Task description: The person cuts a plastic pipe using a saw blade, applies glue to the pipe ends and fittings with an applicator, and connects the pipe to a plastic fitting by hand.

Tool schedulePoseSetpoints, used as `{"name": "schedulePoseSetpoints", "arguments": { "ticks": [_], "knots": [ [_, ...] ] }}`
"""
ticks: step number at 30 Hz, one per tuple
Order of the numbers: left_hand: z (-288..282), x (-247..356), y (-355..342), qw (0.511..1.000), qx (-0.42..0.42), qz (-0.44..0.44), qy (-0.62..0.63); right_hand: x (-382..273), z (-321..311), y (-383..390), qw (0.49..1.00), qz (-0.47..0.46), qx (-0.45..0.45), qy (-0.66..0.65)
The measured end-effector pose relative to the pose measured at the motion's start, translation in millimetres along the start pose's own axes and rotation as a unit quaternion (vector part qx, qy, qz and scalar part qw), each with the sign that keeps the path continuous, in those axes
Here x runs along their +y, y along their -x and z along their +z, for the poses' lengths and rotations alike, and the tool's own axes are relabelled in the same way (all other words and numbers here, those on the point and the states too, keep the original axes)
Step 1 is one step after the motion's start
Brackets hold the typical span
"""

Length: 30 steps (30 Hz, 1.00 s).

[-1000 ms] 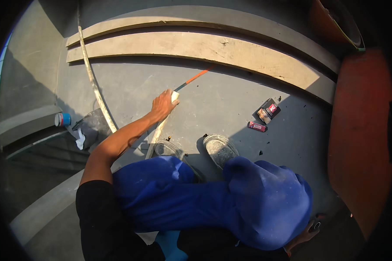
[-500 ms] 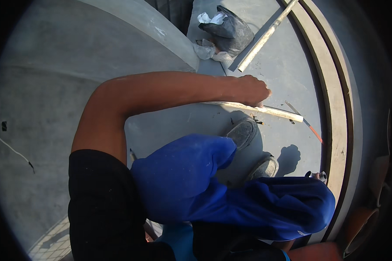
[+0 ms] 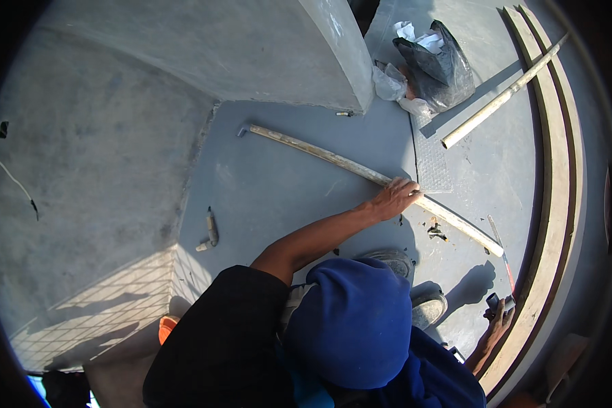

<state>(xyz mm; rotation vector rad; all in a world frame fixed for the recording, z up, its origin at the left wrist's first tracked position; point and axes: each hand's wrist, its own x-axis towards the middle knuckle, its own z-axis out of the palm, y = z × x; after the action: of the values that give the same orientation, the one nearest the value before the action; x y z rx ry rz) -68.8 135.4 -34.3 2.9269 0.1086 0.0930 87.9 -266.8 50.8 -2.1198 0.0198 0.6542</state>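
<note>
My left hand (image 3: 396, 198) is closed round a long, whitish, stained pipe (image 3: 319, 156) that lies slantwise low over the grey floor. A small grey elbow fitting (image 3: 243, 130) sits at the pipe's far left end; I cannot tell whether they are joined. At the lower right, my right hand (image 3: 500, 325) is closed on a dark grey pipe fitting (image 3: 502, 304), close to the long wooden beams. Between the pipe's near right end and that fitting lies a thin blade-like tool (image 3: 502, 255) with a red part. My knee in blue trousers hides part of the right arm.
A second pipe (image 3: 500, 96) rests slanted across the long pale beams (image 3: 557, 156) at right. A black plastic bag (image 3: 445, 71) with white scraps stands at the back. A short pipe piece with a bend (image 3: 211, 231) lies at left by the grey wall (image 3: 115, 149).
My view has shifted, so the whole long pipe now shows. My left hand stays closed on it. The right hand, mostly hidden before, has come into view holding the fitting.
</note>
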Motion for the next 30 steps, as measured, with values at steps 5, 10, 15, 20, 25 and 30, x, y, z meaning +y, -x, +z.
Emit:
{"name": "schedulePoseSetpoints", "arguments": {
  "ticks": [5,10,15,20,25,30],
  "knots": [
    [0,4,10,0.989,0.092,-0.054,0.101,31,9,17,0.988,0.043,0.116,-0.092],
    [22,5,0,0.987,0.097,-0.012,0.124,64,10,19,0.964,0.085,0.187,-0.168],
    [-33,2,37,0.99,0.084,-0.002,0.109,23,44,-12,0.974,0.028,0.128,-0.186],
    [-21,8,60,0.992,0.035,0.043,0.109,29,34,-26,0.987,0.05,0.083,-0.129],
    [2,10,69,0.994,0.047,0.055,0.076,61,32,-27,0.98,0.037,0.12,-0.155],
    [-9,8,75,0.997,0.028,0.04,0.059,52,47,-18,0.979,0.045,0.144,-0.141]
  ]
}}
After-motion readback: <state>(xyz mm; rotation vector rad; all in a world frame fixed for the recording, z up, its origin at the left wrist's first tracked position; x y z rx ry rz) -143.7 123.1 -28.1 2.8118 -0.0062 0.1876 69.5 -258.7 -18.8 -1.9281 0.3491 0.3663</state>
